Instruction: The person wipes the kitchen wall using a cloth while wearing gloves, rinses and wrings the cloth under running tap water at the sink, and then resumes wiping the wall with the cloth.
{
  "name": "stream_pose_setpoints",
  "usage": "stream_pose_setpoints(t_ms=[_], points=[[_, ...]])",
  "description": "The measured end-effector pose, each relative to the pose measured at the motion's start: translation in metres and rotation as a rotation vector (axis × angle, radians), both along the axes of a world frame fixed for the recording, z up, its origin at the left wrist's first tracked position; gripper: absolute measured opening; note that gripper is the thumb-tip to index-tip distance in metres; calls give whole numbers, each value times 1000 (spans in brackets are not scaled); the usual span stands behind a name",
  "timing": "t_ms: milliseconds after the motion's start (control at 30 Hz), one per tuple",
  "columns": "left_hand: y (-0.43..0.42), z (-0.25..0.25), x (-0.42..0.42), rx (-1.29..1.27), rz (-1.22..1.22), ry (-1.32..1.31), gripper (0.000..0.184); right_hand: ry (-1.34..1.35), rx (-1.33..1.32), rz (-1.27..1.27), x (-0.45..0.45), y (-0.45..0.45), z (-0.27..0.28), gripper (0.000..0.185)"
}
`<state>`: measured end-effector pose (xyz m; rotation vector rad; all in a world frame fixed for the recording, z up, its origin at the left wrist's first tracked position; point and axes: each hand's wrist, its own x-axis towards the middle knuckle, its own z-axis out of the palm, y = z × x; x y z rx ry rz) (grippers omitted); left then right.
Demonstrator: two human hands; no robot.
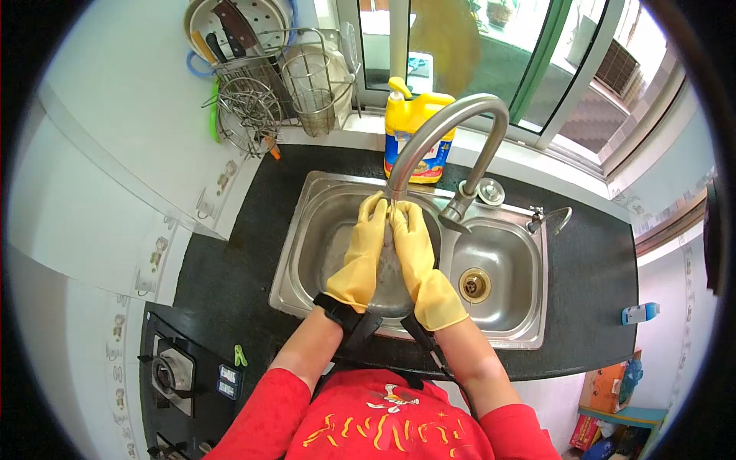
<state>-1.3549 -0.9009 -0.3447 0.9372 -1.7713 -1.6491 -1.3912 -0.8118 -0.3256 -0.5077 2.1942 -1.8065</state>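
Both hands wear yellow rubber gloves and are raised over the left sink basin [308,257], right under the mouth of the curved tap [441,130]. My left hand [368,234] has its fingers stretched toward the spout, slightly bent at the tips. Beside it, my right hand [412,238] reaches up the same way, fingers extended. Their fingertips nearly meet below the spout, where a thin stream of water seems to run between them. I make out nothing held in either glove. Part of the basin floor is hidden by the gloves and forearms.
A yellow jug [418,115] with a blue label stands behind the tap. The right basin [498,261] has a brass-coloured drain [474,285]. A wire rack [307,84] with knives hangs at the back left. A gas hob [172,368] is at lower left; a small bottle [640,313] lies far right.
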Motion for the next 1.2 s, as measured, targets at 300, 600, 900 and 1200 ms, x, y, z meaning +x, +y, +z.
stream_pose_setpoints(t_ms=[300, 600, 900, 1200], points=[[-7, 2, 7, 1199, -430, 428, 33, 1029, 37, 189, -8, 17, 23, 30], [9, -59, 9, 199, -665, 490, 18, 830, -95, 29, 4, 21, -20, 18], [29, -111, 45, 1011, -684, 576, 25, 252, 85, 95, 22, 38, -49, 29], [55, -133, 58, 1331, -493, 650, 33, -113, -65, 142, 23, 62, -58, 33]])
